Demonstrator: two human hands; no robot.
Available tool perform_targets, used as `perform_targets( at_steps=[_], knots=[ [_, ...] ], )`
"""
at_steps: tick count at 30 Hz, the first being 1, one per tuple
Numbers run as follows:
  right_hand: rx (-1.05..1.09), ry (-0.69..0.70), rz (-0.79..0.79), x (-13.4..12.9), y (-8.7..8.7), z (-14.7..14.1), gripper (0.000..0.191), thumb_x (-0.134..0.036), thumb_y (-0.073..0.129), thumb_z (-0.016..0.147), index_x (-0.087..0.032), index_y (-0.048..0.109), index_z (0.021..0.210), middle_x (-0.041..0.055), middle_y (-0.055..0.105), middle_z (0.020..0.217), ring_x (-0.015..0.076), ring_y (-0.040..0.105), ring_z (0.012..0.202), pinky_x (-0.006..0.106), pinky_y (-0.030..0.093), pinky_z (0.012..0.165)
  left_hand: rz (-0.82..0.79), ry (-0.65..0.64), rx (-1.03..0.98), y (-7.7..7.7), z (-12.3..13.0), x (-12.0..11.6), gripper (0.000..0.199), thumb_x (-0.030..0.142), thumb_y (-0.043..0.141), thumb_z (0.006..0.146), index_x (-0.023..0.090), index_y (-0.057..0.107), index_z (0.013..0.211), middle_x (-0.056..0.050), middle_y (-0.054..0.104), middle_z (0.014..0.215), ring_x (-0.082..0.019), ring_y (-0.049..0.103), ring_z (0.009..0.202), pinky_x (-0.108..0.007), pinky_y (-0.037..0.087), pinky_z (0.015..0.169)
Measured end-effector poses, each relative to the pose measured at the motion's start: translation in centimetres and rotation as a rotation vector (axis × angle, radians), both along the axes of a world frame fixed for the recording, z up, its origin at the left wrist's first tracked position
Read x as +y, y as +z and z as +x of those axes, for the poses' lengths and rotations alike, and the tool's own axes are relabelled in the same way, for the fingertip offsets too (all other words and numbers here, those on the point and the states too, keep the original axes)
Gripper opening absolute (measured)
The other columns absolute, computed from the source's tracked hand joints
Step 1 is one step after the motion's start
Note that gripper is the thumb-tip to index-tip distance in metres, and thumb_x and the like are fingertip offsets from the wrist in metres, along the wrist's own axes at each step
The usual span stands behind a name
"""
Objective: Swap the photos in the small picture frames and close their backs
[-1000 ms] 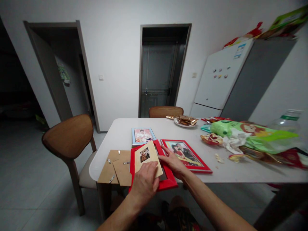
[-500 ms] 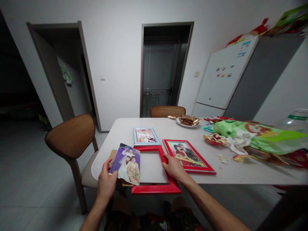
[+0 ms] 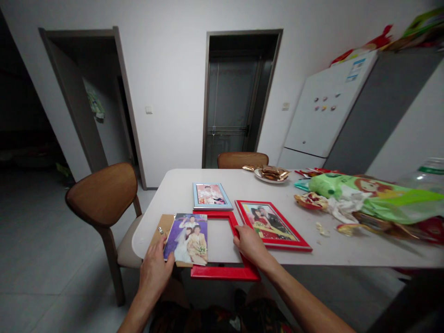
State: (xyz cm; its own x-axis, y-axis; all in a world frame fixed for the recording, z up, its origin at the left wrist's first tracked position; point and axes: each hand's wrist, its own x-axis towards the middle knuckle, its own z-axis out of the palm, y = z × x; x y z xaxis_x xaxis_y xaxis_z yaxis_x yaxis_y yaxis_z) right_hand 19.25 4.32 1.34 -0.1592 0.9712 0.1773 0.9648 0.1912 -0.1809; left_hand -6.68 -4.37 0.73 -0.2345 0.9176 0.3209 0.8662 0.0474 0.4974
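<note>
My left hand point(image 3: 156, 266) has its thumb at the lower left corner of a loose wedding photo point(image 3: 189, 238) with a purple background, its fingers at the photo's left edge. The photo covers the left side of an empty red picture frame point(image 3: 225, 273) and part of a brown backing board point(image 3: 162, 226) with a small metal fitting. My right hand point(image 3: 251, 243) is closed around the right side of that frame, whose lower rail juts past the table edge. Right of it lies a second red picture frame point(image 3: 272, 224) holding a photo. A light blue picture frame point(image 3: 211, 196) lies just behind.
On the white table point(image 3: 239, 182), a plate point(image 3: 272, 179) of gold packets stands at the back. A green plastic bag point(image 3: 374, 194), crumpled tissue point(image 3: 348, 206) and fruit peel point(image 3: 310, 201) lie to the right. Wooden chairs point(image 3: 104, 196) stand left and behind.
The photo has come down and to the right, from a tilted position to nearly flat over the empty frame's left side. My left hand has lowered with it. My right hand keeps its place.
</note>
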Motion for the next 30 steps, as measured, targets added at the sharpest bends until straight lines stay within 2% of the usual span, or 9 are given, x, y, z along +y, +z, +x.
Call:
perform_targets(
  at_steps=[6,9,12,14,17,21,25,27,30],
  knots=[
    [0.006,0.007,0.005,-0.2,0.0,0.1,0.024,-0.017,0.042,0.072,-0.010,0.059,0.087,0.0139,0.057,0.087,0.0189,0.054,0.077,0.026,0.036,0.068,0.001,-0.016,0.097,-0.2,-0.2,0.2,0.039,0.021,0.041,0.073,0.011,0.047,0.110,-0.011,0.055,0.108,-0.022,0.049,0.102,-0.035,0.038,0.088],
    [0.063,0.040,0.085,-0.5,0.1,-0.3,0.029,-0.018,0.045,0.070,-0.010,0.059,0.094,0.0147,0.055,0.097,0.0208,0.051,0.088,0.028,0.036,0.077,0.061,-0.061,0.116,-0.5,-0.1,0.3,0.039,0.021,0.041,0.072,0.011,0.047,0.109,-0.011,0.055,0.108,-0.022,0.049,0.102,-0.037,0.038,0.089],
    [0.216,0.124,0.156,-1.0,0.2,-1.4,0.036,-0.019,0.048,0.069,-0.010,0.057,0.103,0.0150,0.052,0.108,0.0219,0.047,0.098,0.031,0.034,0.085,0.124,-0.150,0.104,-0.7,0.7,0.6,0.038,0.020,0.042,0.071,0.013,0.047,0.108,-0.010,0.054,0.108,-0.022,0.048,0.103,-0.039,0.037,0.089],
    [0.385,0.185,0.090,-1.2,0.2,-2.8,0.038,-0.020,0.046,0.070,-0.010,0.055,0.106,0.0135,0.056,0.102,0.0190,0.051,0.090,0.029,0.038,0.081,0.144,-0.205,0.093,-0.7,1.4,0.7,0.038,0.019,0.043,0.070,0.015,0.048,0.107,-0.009,0.055,0.108,-0.022,0.048,0.103,-0.040,0.038,0.089],
    [0.668,0.223,-0.108,-1.2,-0.2,-5.2,0.042,-0.021,0.044,0.070,-0.012,0.051,0.111,0.0075,0.062,0.084,0.0131,0.055,0.065,0.024,0.043,0.063,0.136,-0.249,0.102,-0.5,2.4,0.9,0.036,0.018,0.043,0.070,0.015,0.051,0.105,-0.010,0.056,0.107,-0.023,0.048,0.103,-0.041,0.036,0.091],
    [0.949,0.158,-0.319,-0.4,-0.9,-7.7,0.055,-0.011,0.044,0.062,-0.014,0.044,0.117,-0.0044,0.052,0.054,0.0074,0.043,0.042,0.018,0.033,0.042,0.080,-0.301,0.128,0.0,3.1,0.7,0.037,0.027,0.046,0.072,0.014,0.051,0.107,-0.012,0.054,0.112,-0.025,0.046,0.107,-0.043,0.032,0.094],
    [1.194,0.097,-0.298,-0.1,-0.5,-8.8,0.059,-0.006,0.042,0.056,-0.010,0.044,0.115,-0.0089,0.038,0.047,0.0055,0.035,0.041,0.016,0.028,0.040,0.014,-0.412,0.134,0.3,3.7,0.5,0.055,0.032,0.055,0.065,0.013,0.045,0.116,-0.014,0.042,0.126,-0.028,0.035,0.118,-0.048,0.027,0.097],
    [1.317,0.109,-0.260,-0.5,0.5,-9.1,0.060,-0.007,0.042,0.056,-0.010,0.043,0.116,-0.0093,0.037,0.048,0.0050,0.033,0.042,0.016,0.027,0.040,0.033,-0.438,0.131,0.4,4.1,0.7,0.057,0.022,0.053,0.063,0.011,0.043,0.118,-0.015,0.039,0.129,-0.027,0.032,0.120,-0.047,0.026,0.098],
    [1.474,0.184,-0.224,-1.4,2.8,-9.4,0.063,-0.009,0.045,0.057,-0.013,0.038,0.119,-0.0095,0.040,0.051,0.0048,0.035,0.043,0.015,0.029,0.041,0.149,-0.444,0.076,0.8,4.7,1.2,0.058,0.005,0.040,0.061,0.009,0.043,0.118,-0.013,0.040,0.128,-0.022,0.032,0.120,-0.042,0.026,0.100]
  ],
)
